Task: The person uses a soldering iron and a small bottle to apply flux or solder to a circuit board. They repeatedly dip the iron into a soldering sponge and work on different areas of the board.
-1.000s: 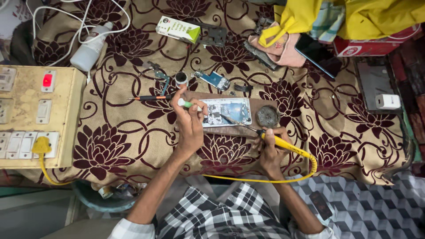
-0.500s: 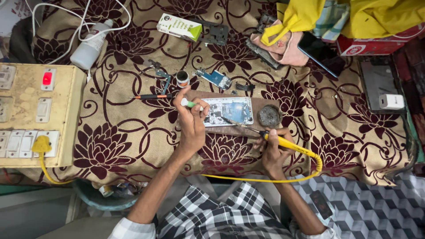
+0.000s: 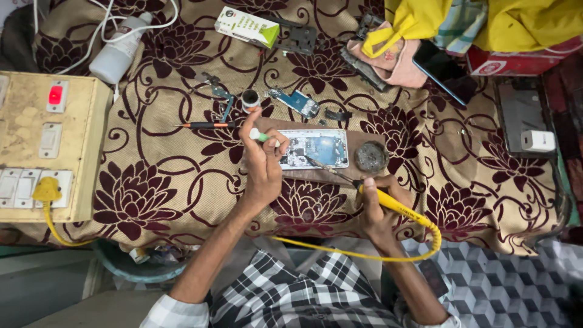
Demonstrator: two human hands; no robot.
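In the middle of the tabletop (image 3: 182,176), draped in a tan cloth with maroon flowers, I see the opened phone with its pale blue circuit board (image 3: 316,147) lying flat on a dark brown mat (image 3: 364,173). My right hand (image 3: 378,209) is wrapped closed around the yellow-handled soldering iron (image 3: 388,203), its metal tip angled onto the board's lower edge. My left hand (image 3: 262,163) pinches a small green and white tube (image 3: 260,136) between thumb and fingers just beside the phone's left end. A round dark tin (image 3: 371,156) sits on the mat right of the phone. Above lie a small blue circuit board piece (image 3: 296,101), a small dark round pot (image 3: 249,99) and a red-handled screwdriver (image 3: 203,125). Far left stands a beige switch box (image 3: 42,146) with a yellow plug (image 3: 47,189).
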